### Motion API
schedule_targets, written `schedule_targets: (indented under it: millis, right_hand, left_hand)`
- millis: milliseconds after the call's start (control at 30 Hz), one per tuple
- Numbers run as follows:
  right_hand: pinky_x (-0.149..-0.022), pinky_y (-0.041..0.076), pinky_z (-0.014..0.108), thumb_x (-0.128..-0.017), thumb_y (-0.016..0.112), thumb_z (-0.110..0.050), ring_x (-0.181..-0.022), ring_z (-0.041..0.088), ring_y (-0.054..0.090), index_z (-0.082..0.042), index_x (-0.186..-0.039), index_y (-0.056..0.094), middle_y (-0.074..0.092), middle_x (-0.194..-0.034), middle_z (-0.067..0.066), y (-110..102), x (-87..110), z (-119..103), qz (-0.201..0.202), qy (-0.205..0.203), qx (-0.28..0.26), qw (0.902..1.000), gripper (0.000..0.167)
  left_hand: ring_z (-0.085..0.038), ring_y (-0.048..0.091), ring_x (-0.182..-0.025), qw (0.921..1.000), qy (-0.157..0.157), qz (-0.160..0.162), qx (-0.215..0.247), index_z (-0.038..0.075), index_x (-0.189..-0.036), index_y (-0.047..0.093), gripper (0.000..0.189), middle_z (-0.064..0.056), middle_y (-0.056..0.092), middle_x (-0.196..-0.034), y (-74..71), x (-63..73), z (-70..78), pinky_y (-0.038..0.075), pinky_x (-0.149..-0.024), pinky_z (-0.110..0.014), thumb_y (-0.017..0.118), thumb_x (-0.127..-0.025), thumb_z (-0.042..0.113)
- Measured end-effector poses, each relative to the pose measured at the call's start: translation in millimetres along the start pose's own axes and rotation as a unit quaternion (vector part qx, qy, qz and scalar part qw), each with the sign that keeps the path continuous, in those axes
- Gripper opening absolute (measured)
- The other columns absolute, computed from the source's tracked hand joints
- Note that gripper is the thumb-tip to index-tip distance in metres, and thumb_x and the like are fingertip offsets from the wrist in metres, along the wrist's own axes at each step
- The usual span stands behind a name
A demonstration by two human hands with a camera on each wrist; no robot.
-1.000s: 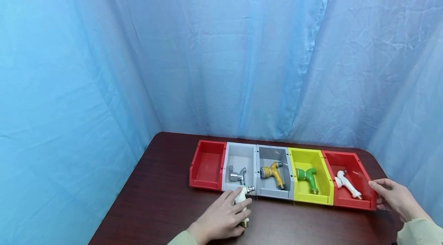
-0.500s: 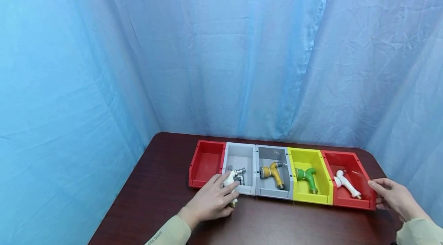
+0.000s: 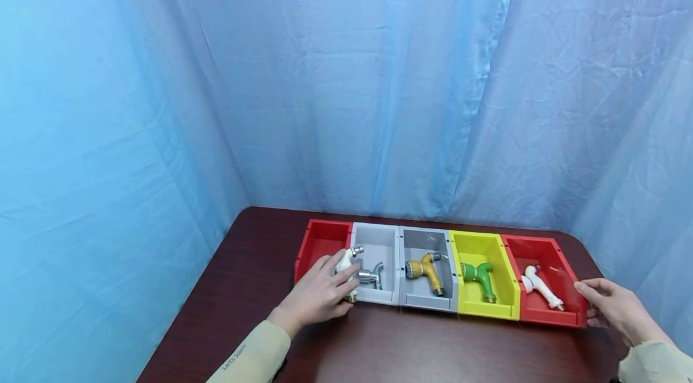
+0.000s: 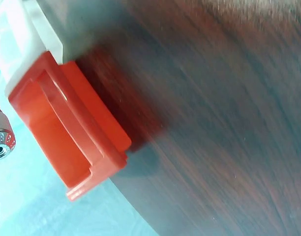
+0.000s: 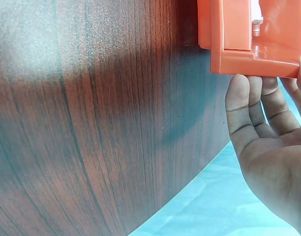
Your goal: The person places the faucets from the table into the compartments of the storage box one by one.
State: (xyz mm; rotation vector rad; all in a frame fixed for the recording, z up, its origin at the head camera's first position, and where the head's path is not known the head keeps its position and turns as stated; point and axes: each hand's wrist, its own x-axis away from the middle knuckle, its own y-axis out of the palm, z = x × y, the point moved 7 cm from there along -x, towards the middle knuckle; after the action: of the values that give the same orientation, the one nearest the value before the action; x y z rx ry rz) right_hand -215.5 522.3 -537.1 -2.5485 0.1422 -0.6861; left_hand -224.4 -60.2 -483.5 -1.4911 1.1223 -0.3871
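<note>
My left hand (image 3: 316, 291) holds a white tap (image 3: 346, 260) with metal ends over the front of the left red bin (image 3: 311, 245), close to its border with the light grey bin (image 3: 397, 263). In the left wrist view only part of that tap (image 4: 0, 130) shows at the left edge, beside the red bin (image 4: 74, 120); the fingers are mostly out of frame. At the far right, my right hand (image 3: 617, 305) grips the side of the other red bin (image 3: 568, 287), thumb at the rim and fingers against the outer wall. A white tap (image 3: 541, 288) lies inside it.
The bins stand side by side in a row on a dark wooden table (image 3: 433, 353). A chrome tap (image 3: 371, 276) lies in the light grey bin, a yellow tap (image 3: 429, 272) in the darker grey bin (image 3: 428, 303), and a green tap (image 3: 482, 278) in the yellow bin (image 3: 487, 311). Blue curtains (image 3: 346, 100) hang behind.
My left hand has carried the white tap leftward and away from me, from in front of the grey bins to the left red bin. The right hand stays on its bin.
</note>
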Motion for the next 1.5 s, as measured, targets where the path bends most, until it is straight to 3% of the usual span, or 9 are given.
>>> schedule_targets:
  millis: [133, 433, 767, 1000, 1500]
  right_hand:
    - [-0.071, 0.063, 0.039, -0.102, 0.06, -0.045, -0.074, 0.021, 0.066, 0.016, -0.133, 0.042, 0.066, -0.085, 0.001, 0, 0.0, 0, -0.001, 0.001, 0.0, 1.0, 0.071]
    - [-0.072, 0.063, 0.04, -0.103, 0.059, -0.046, -0.074, 0.021, 0.065, 0.017, -0.133, 0.041, 0.066, -0.085, 0.002, 0, -1.7, 2, -0.003, 0.0, 0.003, 1.0, 0.072]
    - [-0.071, 0.063, 0.039, -0.1, 0.06, -0.051, -0.075, 0.022, 0.066, 0.017, -0.135, 0.039, 0.066, -0.086, 0.002, -2, -1.8, 1, 0.0, -0.002, 0.006, 1.0, 0.079]
    - [-0.071, 0.063, 0.039, -0.1, 0.061, -0.051, -0.075, 0.021, 0.065, 0.017, -0.134, 0.039, 0.066, -0.086, 0.002, -2, -2.2, 3, 0.002, -0.002, 0.003, 1.0, 0.08]
    - [-0.07, 0.063, 0.039, -0.099, 0.062, -0.053, -0.074, 0.021, 0.066, 0.017, -0.135, 0.039, 0.066, -0.086, 0.002, -3, -2.1, 3, 0.007, -0.004, 0.001, 1.0, 0.082]
  left_hand:
    - [-0.039, 0.046, -0.14, 1.0, -0.008, 0.001, -0.002, 0.024, -0.129, 0.068, 0.051, -0.002, 0.055, -0.15, 1.5, 0.8, -9.0, 0.049, -0.107, -0.048, 0.08, -0.084, 0.045]
    - [-0.038, 0.039, -0.145, 0.997, -0.052, -0.056, 0.007, 0.027, -0.138, 0.065, 0.058, -0.002, 0.054, -0.152, 8.2, 3.7, -29.4, 0.044, -0.112, -0.051, 0.079, -0.086, 0.048]
    - [-0.037, 0.04, -0.145, 0.9927, -0.085, -0.084, 0.015, 0.027, -0.134, 0.067, 0.056, -0.002, 0.056, -0.15, 15.2, 2.9, -49.0, 0.044, -0.112, -0.053, 0.081, -0.084, 0.047]
    - [-0.036, 0.038, -0.146, 0.9879, -0.101, -0.115, 0.024, 0.027, -0.137, 0.066, 0.058, 0.0, 0.055, -0.151, 25.4, 1.9, -56.8, 0.042, -0.114, -0.055, 0.08, -0.084, 0.048]
    - [-0.036, 0.037, -0.146, 0.9781, -0.134, -0.149, 0.056, 0.028, -0.137, 0.066, 0.059, 0.0, 0.055, -0.151, 40.1, 1.0, -67.8, 0.04, -0.114, -0.056, 0.082, -0.083, 0.047]
